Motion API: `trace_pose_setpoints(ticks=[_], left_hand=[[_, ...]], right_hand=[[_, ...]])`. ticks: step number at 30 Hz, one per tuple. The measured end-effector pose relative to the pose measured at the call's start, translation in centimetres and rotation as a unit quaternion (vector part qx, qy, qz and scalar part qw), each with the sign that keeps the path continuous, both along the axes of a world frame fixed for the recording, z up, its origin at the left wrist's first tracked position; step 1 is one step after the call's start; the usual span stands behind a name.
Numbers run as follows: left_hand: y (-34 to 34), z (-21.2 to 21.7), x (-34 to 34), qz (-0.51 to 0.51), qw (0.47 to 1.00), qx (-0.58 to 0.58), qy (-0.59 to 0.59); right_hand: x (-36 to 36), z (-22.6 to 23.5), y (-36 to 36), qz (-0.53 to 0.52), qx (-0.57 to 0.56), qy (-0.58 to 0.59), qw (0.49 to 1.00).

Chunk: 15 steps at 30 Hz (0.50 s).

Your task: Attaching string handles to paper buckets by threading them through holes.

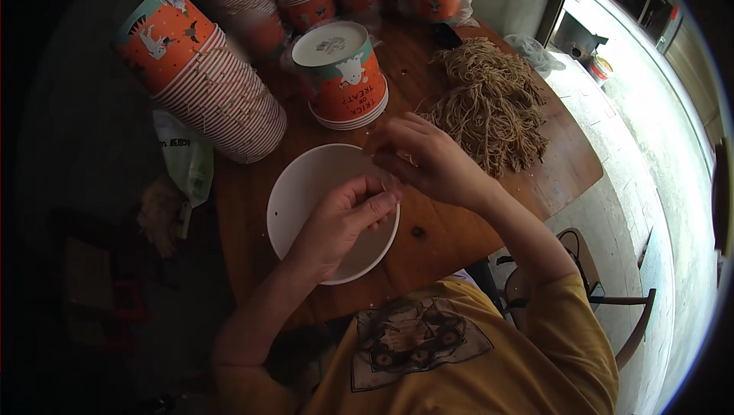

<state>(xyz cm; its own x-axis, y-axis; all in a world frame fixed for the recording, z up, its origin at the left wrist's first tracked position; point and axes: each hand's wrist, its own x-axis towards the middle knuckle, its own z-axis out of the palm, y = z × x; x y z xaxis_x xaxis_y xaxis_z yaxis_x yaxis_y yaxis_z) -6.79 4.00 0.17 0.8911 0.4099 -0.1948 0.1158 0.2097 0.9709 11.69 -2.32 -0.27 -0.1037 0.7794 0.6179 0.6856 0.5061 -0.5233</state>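
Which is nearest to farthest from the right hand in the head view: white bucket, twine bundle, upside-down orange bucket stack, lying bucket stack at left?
From the right hand:
1. White bucket, just left, under the fingers.
2. Twine bundle, up and right.
3. Upside-down orange bucket stack, up and left.
4. Lying bucket stack, far left.

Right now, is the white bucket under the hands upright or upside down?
Upright: the bucket shows its open mouth and white inside. Both hands, left and right, work at its rim.
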Motion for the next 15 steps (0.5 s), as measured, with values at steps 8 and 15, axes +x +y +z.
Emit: trace_pose_setpoints(ticks=[8,15], left_hand=[[0.2,0.0,0.8,0.016,0.999,-0.032,0.008],[0.3,0.1,1.3,0.012,0.999,-0.031,0.001]], right_hand=[[-1.5,-3.9,-4.9,-0.019,-0.085,0.251,0.964],[-1.3,-4.5,-5.0,-0.042,-0.158,0.296,0.941]])
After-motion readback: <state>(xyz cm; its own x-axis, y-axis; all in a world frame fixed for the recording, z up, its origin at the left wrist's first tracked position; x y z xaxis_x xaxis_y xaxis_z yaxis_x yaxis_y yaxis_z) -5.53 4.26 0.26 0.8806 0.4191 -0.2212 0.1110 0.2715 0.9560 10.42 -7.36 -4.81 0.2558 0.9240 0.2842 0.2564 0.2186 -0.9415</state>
